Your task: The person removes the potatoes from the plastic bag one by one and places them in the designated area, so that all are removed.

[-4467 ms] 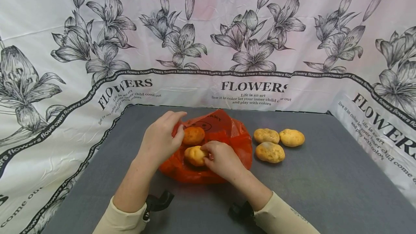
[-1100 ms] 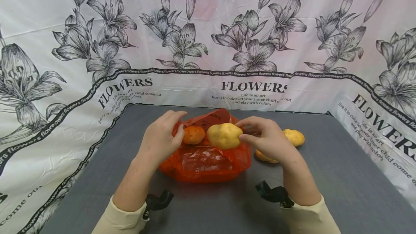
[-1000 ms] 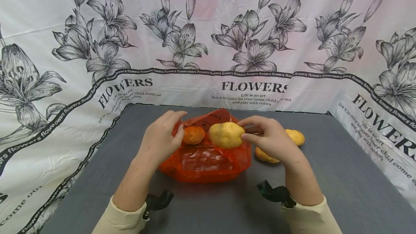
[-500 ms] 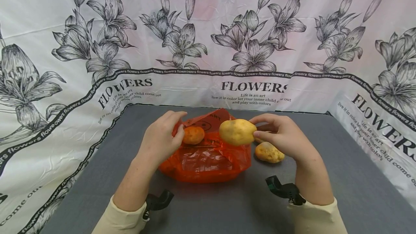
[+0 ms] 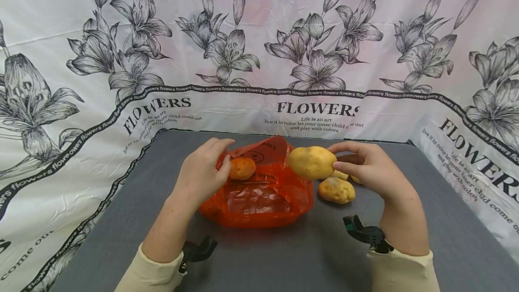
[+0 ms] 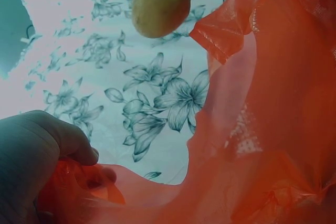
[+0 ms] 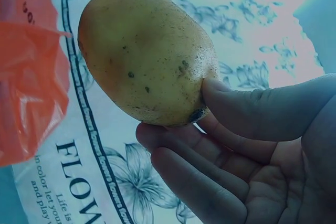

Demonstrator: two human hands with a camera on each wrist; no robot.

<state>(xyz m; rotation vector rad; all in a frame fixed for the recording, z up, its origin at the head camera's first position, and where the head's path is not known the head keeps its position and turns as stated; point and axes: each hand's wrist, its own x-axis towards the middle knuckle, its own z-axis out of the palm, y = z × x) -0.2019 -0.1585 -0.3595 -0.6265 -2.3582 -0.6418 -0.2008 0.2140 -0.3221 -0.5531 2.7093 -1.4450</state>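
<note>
A red plastic bag (image 5: 259, 199) sits on the grey table, its mouth spread. At its left side my left hand (image 5: 202, 166) grips the rim; in the left wrist view the thumb (image 6: 79, 145) presses the film against the fingers. One orange-tinted potato (image 5: 242, 168) lies in the bag near that hand. My right hand (image 5: 371, 166) pinches a yellow potato (image 5: 311, 162) by its end, raised over the bag's right side. In the right wrist view dark specks dot this potato (image 7: 149, 59), with the thumb on one side and fingertips below.
Right of the bag lies a potato (image 5: 336, 190) on the table. Two more, one potato (image 5: 340, 175) and another potato (image 5: 355, 179), are partly hidden behind the held one and my right hand. A flower-printed cloth (image 5: 227, 116) rises behind the table.
My right hand, earlier pinching a potato inside the bag, has lifted it out and carried it rightward, uncovering the front potato on the table. My left hand stays at the rim.
</note>
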